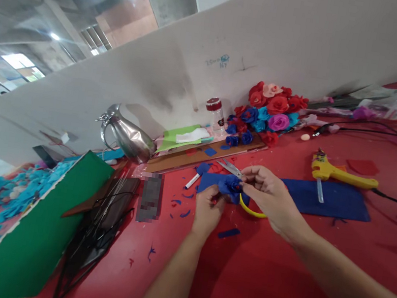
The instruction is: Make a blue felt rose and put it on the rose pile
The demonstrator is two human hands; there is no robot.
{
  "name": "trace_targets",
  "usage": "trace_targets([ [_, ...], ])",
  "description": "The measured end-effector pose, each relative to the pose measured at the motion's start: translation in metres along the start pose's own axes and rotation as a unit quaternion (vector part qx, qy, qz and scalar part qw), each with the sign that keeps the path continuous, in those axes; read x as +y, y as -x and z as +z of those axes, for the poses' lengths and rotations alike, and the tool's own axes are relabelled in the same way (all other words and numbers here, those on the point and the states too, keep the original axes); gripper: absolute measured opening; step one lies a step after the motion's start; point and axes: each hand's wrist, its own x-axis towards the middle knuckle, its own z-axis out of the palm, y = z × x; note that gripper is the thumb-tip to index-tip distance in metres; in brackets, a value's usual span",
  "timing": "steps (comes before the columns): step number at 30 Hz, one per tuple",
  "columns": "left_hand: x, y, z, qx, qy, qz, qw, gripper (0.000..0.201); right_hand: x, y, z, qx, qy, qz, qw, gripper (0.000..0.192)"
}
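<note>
Between my two hands is a dark blue paper flower (pixel 230 186). My left hand (pixel 209 208) grips its lower left side with closed fingers. From the right, my right hand (pixel 264 196) pinches the flower's edge between thumb and fingers. Scissors with a yellow handle (pixel 252 213) lie behind and under the hands, their blades (pixel 231 168) pointing to the upper left. A blue sheet (pixel 328 201) stretches out to the right of my right hand. On it rests a yellow glue gun (pixel 343 175) with a clear glue stick (pixel 319 190). A white marker (pixel 192 181) lies left of the flower.
Red, pink and blue paper flowers (pixel 278 103) are heaped at the wall beside a glass jar (pixel 216 117). A steel jug (pixel 129 133) stands back left. Nearer are a phone (pixel 150 197), a black bag (pixel 104 219) and a green board (pixel 45 225). Blue scraps (pixel 228 233) dot the red table.
</note>
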Motion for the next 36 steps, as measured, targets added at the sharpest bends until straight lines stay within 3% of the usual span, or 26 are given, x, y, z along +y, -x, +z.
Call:
trace_targets([
  [8, -0.011, -0.001, -0.001, 0.092, 0.051, 0.02, 0.994, 0.005, -0.001, 0.0, -0.002, 0.013, -0.015, -0.007, 1.0, 0.025],
  [12, -0.004, 0.001, 0.0, 0.124, 0.007, 0.054, 0.991, 0.014, -0.004, 0.006, 0.003, -0.032, 0.021, 0.004, 0.999, 0.021],
  [16, 0.005, 0.002, 0.003, 0.132, -0.033, 0.053, 0.989, 0.016, -0.005, 0.01, 0.009, -0.057, 0.031, -0.003, 0.998, 0.022],
  [21, 0.007, 0.003, 0.003, 0.138, -0.056, 0.053, 0.987, 0.014, -0.003, 0.009, 0.009, -0.033, 0.03, -0.013, 0.999, 0.022],
  [36, 0.013, 0.005, 0.0, 0.158, -0.137, 0.119, 0.97, 0.009, -0.006, 0.009, 0.01, -0.035, -0.048, 0.09, 0.994, 0.026],
])
